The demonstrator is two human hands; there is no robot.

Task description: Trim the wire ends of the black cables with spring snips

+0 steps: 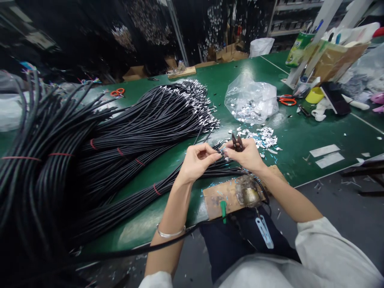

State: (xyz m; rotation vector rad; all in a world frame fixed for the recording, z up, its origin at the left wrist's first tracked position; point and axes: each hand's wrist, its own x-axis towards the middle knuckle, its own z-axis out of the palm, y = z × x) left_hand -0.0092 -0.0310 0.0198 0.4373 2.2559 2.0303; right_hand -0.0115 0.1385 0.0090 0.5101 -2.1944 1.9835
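L hand (198,161) pinches blk cable end (220,152). R hand (244,155) grasps dark snips (237,143), tips up, over green bench (303,154).

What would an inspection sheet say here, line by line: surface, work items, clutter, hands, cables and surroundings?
Surface: green tabletop, strewn with small offcuts; wooden board at the near edge.
Work items: dark pointed tool in the right hand.
Clutter: white scraps, clear plastic bag, orange-handled scissors.
Hands: left hand pinches at its fingertips, close to the right; the piece there is too small to identify.
Cables: black cables bundled with red ties; many far ends show white.
Surroundings: gray floor with scattered scraps, cardboard beyond the table; other people, nothing seen.
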